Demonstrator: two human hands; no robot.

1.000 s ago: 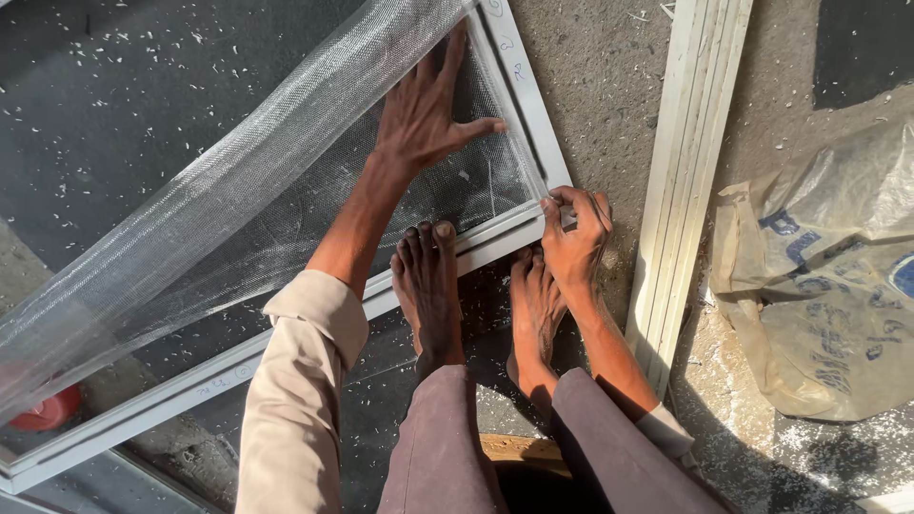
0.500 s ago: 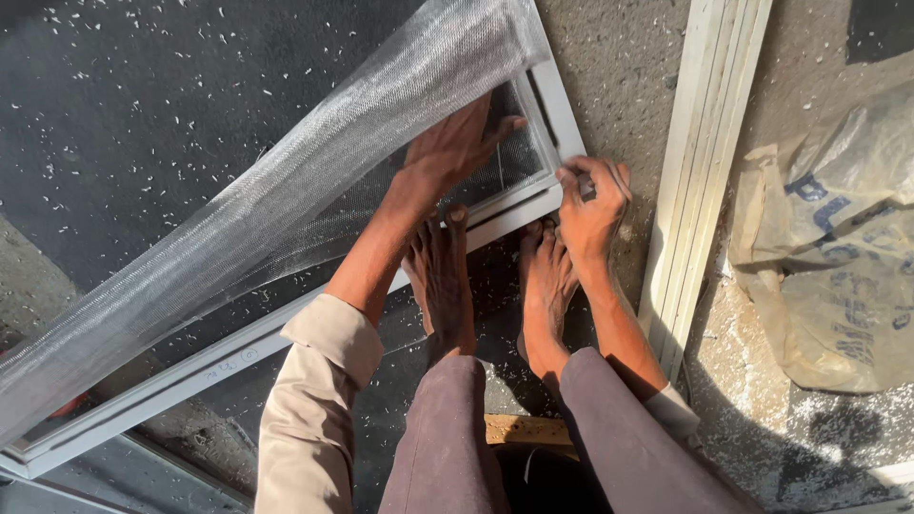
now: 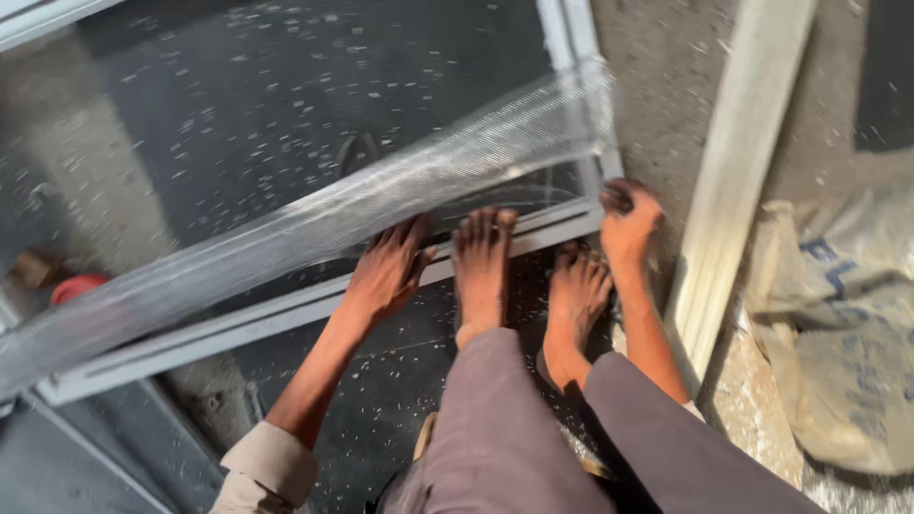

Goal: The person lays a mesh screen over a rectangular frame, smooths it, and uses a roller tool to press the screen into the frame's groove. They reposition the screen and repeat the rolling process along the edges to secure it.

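I squat over a white metal window frame [image 3: 286, 319] lying flat on the ground. A translucent sheet of mesh [image 3: 333, 224] lies folded across it. My left hand [image 3: 386, 271] rests flat on the frame's near rail at the edge of the mesh, fingers spread, holding nothing. My right hand [image 3: 624, 217] is closed at the frame's near right corner, around a small dark tool [image 3: 614, 198] that is mostly hidden in the fist. My bare left foot [image 3: 479, 262] has its toes on the rail between the hands. My right foot [image 3: 576, 290] is beside the right hand.
A long pale metal strip [image 3: 738, 171] lies on the concrete to the right of the frame. Beyond it sits a crumpled woven sack [image 3: 847, 333]. A red object [image 3: 76, 286] shows under the mesh at the left. Small white flecks litter the dark floor.
My left hand has drawn back from the middle of the pane to the near rail. My right hand has stayed at the frame's corner. The view has moved closer.
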